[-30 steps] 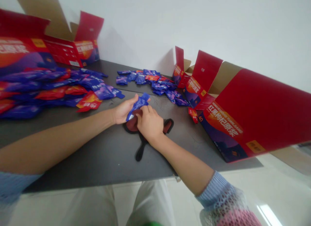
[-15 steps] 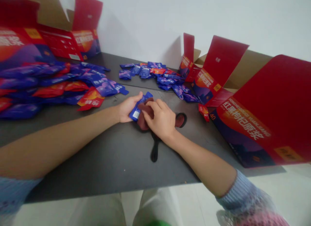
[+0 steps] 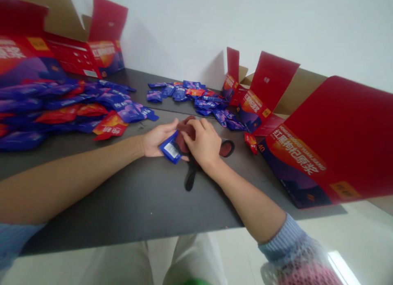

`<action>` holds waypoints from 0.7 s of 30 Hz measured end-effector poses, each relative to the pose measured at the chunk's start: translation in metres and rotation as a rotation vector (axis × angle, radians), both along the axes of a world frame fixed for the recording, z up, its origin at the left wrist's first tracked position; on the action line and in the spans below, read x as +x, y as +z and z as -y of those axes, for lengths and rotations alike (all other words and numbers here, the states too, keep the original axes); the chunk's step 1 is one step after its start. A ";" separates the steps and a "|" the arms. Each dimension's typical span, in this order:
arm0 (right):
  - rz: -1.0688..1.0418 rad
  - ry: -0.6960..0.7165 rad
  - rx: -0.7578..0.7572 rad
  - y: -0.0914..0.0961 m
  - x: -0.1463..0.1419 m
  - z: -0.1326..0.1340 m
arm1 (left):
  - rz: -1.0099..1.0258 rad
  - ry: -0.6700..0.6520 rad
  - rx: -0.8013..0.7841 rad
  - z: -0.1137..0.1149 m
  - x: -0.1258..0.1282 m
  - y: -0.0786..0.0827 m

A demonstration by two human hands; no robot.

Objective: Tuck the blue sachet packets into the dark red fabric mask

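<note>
- Since the earlier frame, the blue sachet (image 3: 170, 148) has gone lower and now shows its white barcode side, and the dark red cloth pad (image 3: 188, 131) has shifted toward the far side, with its black strap (image 3: 190, 179) hanging to the near side.
- Left hand (image 3: 158, 141) lies half open with the fingers pointing right. The sachet sits against these fingers, but I cannot tell if the hand really grips it.
- Right hand (image 3: 199, 144) is bent over the pad and its fingers press and hold the cloth.
- Sachet and pad touch each other between the two hands, near the middle of the dark surface (image 3: 144, 199).
- Left of the hands lies a big pile of blue and red sachets (image 3: 61, 107), and farther away lies a smaller pile (image 3: 187, 95). One red sachet (image 3: 251, 142) lies alone beside the open red carton (image 3: 310, 142) on the right.
- Risk: the sachet is maybe not pinched, so it could slip out from the left hand if the pad moves.
- Risk: the pad is soft and could slide or fold under the pressing fingers, and the loose strap could catch on something.
</note>
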State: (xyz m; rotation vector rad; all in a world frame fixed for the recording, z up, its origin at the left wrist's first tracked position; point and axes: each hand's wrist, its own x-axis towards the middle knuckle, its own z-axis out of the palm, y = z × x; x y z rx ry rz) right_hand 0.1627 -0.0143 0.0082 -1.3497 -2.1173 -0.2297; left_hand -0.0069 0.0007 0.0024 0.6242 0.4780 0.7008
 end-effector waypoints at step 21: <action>0.094 0.347 -0.163 0.007 -0.016 0.037 | -0.189 -0.009 -0.052 -0.008 -0.004 -0.005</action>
